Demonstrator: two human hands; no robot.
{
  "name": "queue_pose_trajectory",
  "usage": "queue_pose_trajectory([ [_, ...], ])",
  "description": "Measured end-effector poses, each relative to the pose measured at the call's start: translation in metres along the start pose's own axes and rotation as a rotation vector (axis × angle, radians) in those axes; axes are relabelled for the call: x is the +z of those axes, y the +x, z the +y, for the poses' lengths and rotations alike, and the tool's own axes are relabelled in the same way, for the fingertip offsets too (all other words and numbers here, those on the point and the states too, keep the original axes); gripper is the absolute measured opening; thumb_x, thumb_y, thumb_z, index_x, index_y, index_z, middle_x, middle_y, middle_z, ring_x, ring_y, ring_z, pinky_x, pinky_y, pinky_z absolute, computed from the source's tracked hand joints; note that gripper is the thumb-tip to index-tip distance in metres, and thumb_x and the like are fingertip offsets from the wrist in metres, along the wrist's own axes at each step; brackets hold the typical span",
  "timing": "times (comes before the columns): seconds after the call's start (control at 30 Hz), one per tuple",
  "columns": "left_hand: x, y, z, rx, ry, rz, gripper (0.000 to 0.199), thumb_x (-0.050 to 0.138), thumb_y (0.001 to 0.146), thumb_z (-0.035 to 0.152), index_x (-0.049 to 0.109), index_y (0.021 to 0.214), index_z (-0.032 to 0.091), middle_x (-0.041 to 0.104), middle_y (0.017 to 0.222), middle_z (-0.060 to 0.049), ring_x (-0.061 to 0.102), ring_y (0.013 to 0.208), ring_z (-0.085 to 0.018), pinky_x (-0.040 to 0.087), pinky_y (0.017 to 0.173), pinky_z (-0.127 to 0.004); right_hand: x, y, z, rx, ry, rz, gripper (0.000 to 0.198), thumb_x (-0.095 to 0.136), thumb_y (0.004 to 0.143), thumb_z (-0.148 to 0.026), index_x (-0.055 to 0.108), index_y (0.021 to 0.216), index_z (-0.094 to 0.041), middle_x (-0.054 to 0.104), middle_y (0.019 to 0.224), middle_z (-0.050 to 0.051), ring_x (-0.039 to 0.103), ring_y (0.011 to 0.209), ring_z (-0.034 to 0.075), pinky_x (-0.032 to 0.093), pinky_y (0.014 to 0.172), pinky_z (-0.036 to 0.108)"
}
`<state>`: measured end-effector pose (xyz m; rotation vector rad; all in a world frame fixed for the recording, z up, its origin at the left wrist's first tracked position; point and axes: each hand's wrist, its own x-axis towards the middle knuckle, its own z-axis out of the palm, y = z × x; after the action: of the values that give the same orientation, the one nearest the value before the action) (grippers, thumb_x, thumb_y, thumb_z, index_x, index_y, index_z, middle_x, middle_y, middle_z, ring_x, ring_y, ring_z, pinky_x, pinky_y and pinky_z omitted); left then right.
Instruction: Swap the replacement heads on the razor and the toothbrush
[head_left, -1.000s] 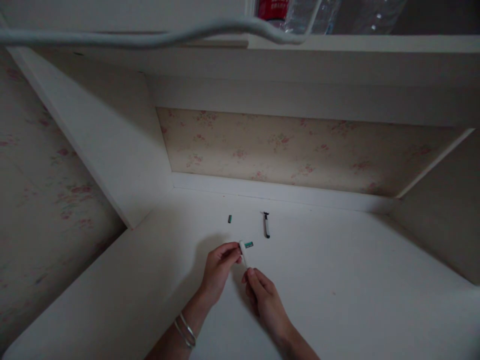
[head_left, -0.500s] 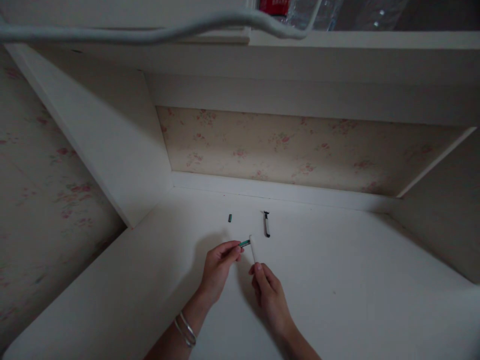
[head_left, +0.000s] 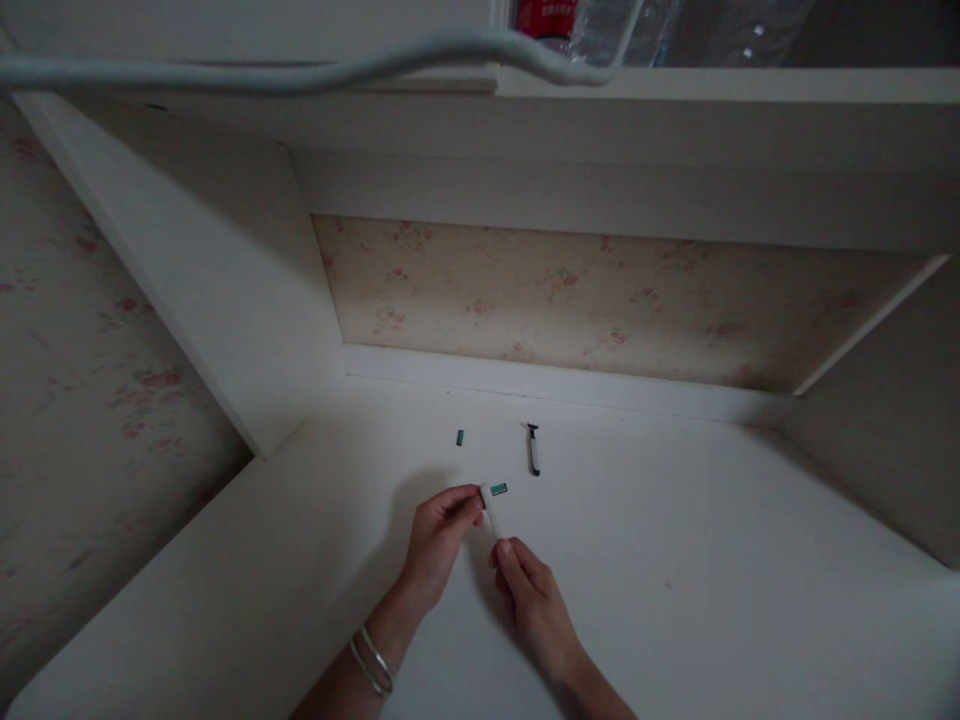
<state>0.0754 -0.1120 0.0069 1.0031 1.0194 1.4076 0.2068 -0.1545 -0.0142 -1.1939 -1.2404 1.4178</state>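
My right hand [head_left: 523,588] grips the lower end of a slim white razor handle [head_left: 492,520], which leans up and to the left. Its head end meets the fingertips of my left hand [head_left: 441,532], closed in a pinch there. A green and black razor blade cartridge [head_left: 499,489] sticks out to the right of the head; whether it is fastened on cannot be made out. What my left fingertips hold is partly hidden. Beyond my hands lies a second, grey and black razor handle [head_left: 534,456], and to its left a small green and dark cartridge [head_left: 460,437].
The white desk surface [head_left: 697,540] runs under my hands, with a raised back strip [head_left: 570,378] and a side panel [head_left: 210,260] at left. Overhead, a pale curved bar [head_left: 300,76] crosses before a shelf with plastic bottles [head_left: 604,32].
The white handle has moved left and slightly down, up to my left fingertips. The cartridge now shows on the right side of its head instead of the left.
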Motion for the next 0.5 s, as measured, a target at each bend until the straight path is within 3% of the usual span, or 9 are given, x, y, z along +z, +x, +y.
queue_pose_trajectory([
  [0.07, 0.0000, -0.0002, 0.0006, 0.004, 0.010, 0.003, 0.026, 0.067, 0.075, 0.033, 0.070, 0.092, 0.013, 0.066, 0.073, -0.005, 0.055, 0.067, -0.014, 0.043, 0.065, -0.025, 0.0004, -0.0006, 0.0002, -0.005, 0.000, -0.021, 0.046, 0.043, 0.086, -0.062, 0.051, 0.071, -0.019, 0.032, 0.054, -0.006, 0.027, 0.048, 0.010, 0.019, 0.044, 0.022],
  [0.23, 0.0006, -0.0003, 0.0024, -0.018, -0.047, 0.035, 0.026, 0.070, 0.072, 0.033, 0.071, 0.090, 0.014, 0.067, 0.071, -0.005, 0.058, 0.073, -0.017, 0.044, 0.072, -0.027, -0.0022, 0.0013, 0.0002, -0.013, 0.060, 0.120, 0.045, 0.044, 0.085, -0.063, 0.050, 0.073, -0.020, 0.034, 0.055, -0.006, 0.029, 0.048, 0.011, 0.020, 0.043, 0.022],
  [0.4, 0.0019, -0.0008, 0.0037, -0.001, -0.013, 0.018, 0.025, 0.068, 0.074, 0.032, 0.072, 0.089, 0.014, 0.066, 0.071, -0.005, 0.055, 0.067, -0.015, 0.043, 0.065, -0.025, 0.0004, -0.0015, 0.0007, -0.018, -0.002, -0.030, 0.045, 0.042, 0.087, -0.061, 0.051, 0.073, -0.019, 0.031, 0.054, -0.007, 0.026, 0.048, 0.011, 0.018, 0.043, 0.023],
  [0.5, 0.0017, -0.0009, 0.0038, 0.011, -0.008, 0.030, 0.025, 0.068, 0.074, 0.032, 0.072, 0.089, 0.013, 0.065, 0.070, -0.005, 0.056, 0.068, -0.016, 0.043, 0.065, -0.026, 0.0018, -0.0026, -0.0003, -0.028, 0.008, 0.008, 0.045, 0.042, 0.087, -0.061, 0.051, 0.073, -0.019, 0.031, 0.055, -0.006, 0.027, 0.049, 0.011, 0.019, 0.044, 0.023],
])
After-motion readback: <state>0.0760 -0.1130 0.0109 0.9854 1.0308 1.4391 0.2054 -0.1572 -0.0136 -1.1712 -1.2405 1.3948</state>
